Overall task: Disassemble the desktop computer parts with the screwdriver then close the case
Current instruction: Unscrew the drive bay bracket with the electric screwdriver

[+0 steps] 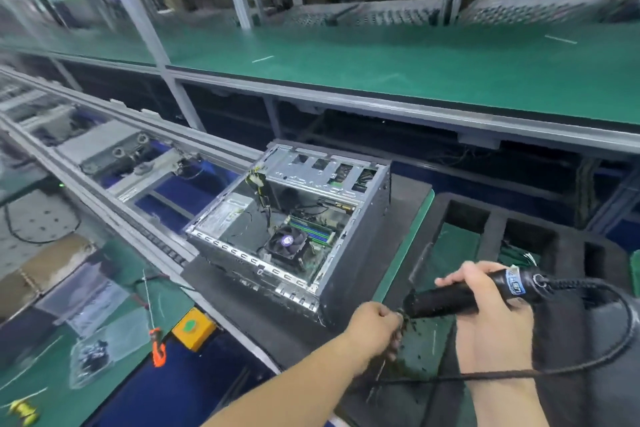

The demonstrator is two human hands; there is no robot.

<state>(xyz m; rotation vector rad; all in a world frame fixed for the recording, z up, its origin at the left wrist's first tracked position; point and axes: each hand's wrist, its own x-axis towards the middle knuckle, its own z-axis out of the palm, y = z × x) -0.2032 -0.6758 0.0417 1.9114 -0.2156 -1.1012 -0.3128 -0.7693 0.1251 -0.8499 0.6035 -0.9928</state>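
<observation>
- Grey steel desktop computer case (294,218) lies on its side on a black mat (408,198) on the green worktop (405,253), side panel off, interior facing up.
- Inside: square black CPU cooler fan with a purple hub (286,241) sits on the green motherboard (320,253); green memory sticks (311,231) are seated just beside the fan; loose black and yellow cables (259,191) rise from the drive-bay end.
- Judgement: disassembly looks barely begun or not begun. Fan, memory and board are all in place. No removed part can be made out beside the case. Closing the case is left too; the side panel is not clearly in view.
- Black corded electric screwdriver (460,295) is held below and right of the case, well apart from the fan, tip pointing left.
- Right hand (485,315) grasps the screwdriver barrel, fingers wrapped over it.
- Left hand (375,322) is clenched at the tip end, pinching something there, likely the bit; motion blur hides exactly what.
- Screwdriver cord (588,357) loops out to the right and back under the right wrist.
- Black foam tray with compartments (495,218) lies right of the case; contents unclear.
- Left side: clear plastic bag of dark screws (91,355), orange-handled tool (157,347), yellow box with a green button (194,326), grey conveyor rail (104,184).
</observation>
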